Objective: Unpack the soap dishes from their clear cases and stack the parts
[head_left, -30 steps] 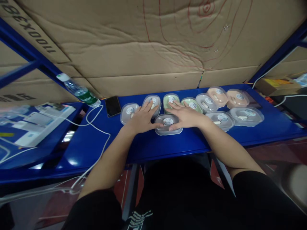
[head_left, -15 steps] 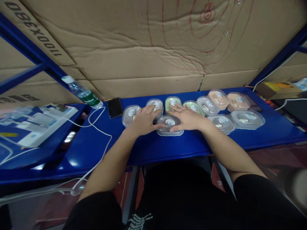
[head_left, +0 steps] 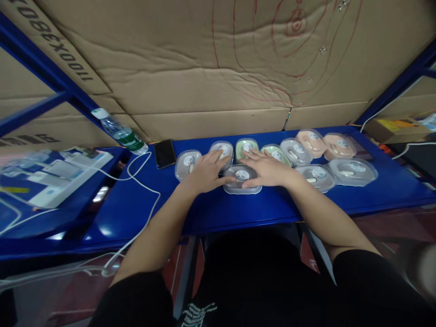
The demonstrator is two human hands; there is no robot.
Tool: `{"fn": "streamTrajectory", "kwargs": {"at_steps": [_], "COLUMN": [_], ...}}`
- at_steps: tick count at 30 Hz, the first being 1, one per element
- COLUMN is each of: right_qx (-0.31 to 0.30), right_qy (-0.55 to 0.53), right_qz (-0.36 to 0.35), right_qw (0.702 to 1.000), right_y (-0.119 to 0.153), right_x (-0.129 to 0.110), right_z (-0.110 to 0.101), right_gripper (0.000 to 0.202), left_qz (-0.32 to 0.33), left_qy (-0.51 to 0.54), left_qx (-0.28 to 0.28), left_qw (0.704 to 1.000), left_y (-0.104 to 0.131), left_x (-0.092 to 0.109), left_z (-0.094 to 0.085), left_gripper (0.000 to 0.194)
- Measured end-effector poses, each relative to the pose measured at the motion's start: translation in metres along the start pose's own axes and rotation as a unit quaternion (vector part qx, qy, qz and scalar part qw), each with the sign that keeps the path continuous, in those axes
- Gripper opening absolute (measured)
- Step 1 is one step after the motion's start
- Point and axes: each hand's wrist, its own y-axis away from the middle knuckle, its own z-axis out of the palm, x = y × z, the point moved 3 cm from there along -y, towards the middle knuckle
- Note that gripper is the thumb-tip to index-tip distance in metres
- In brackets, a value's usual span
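Observation:
Several lidded plastic containers with round stickers stand on the blue table (head_left: 211, 213). My left hand (head_left: 208, 173) lies with fingers spread over the left ones, its thumb at the left edge of a grey container (head_left: 242, 187). My right hand (head_left: 269, 169), fingers also spread, touches that container's right side and reaches over a light green container (head_left: 245, 144) and a second green one (head_left: 276, 153). Left of my left hand is a grey container (head_left: 185, 161); another grey container (head_left: 223, 147) is partly under its fingertips.
More grey containers (head_left: 354, 170) and two orange ones (head_left: 311, 144) stand at the right. A dark phone (head_left: 165, 153), a water bottle (head_left: 122, 134) and a white cable (head_left: 155, 200) are at the left. Cardboard (head_left: 190, 91) rises behind the table; a cardboard box (head_left: 397, 131) is far right.
The whole view has shifted very slightly. Both hands keep the same pose on the containers.

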Motion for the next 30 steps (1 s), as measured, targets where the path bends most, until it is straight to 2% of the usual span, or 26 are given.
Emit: {"fn": "streamTrajectory", "kwargs": {"at_steps": [7,14,18,22,26,30], "right_qx": [0.010,0.014,0.008,0.010,0.004,-0.001], "right_qy": [-0.004,0.000,0.010,0.010,0.006,0.006], "right_qz": [0.006,0.002,0.010,0.007,0.014,0.017], "right_qw": [1.000,1.000,1.000,1.000,1.000,1.000], "right_y": [-0.001,0.000,0.001,0.000,0.001,0.001], "right_x": [0.002,0.001,-0.002,-0.002,-0.002,-0.002], "right_z": [0.002,0.002,0.001,0.000,0.000,0.001], "right_gripper": [0.113,0.112,0.115,0.114,0.116,0.116], "left_qz": [-0.024,-0.013,-0.025,-0.084,-0.161,-0.256], "left_qy": [-0.005,0.008,-0.004,-0.032,-0.055,-0.080], "left_qx": [-0.017,-0.015,0.016,0.075,0.124,0.114], "left_qw": [1.000,1.000,1.000,0.993,0.978,0.957], "left_y": [0.002,0.001,0.001,0.000,0.004,0.012], "left_x": [0.006,0.003,0.001,-0.003,-0.016,-0.035], "left_z": [-0.003,-0.002,0.000,-0.002,-0.013,-0.024], "left_gripper": [0.089,0.090,0.081,0.066,0.065,0.073]}}
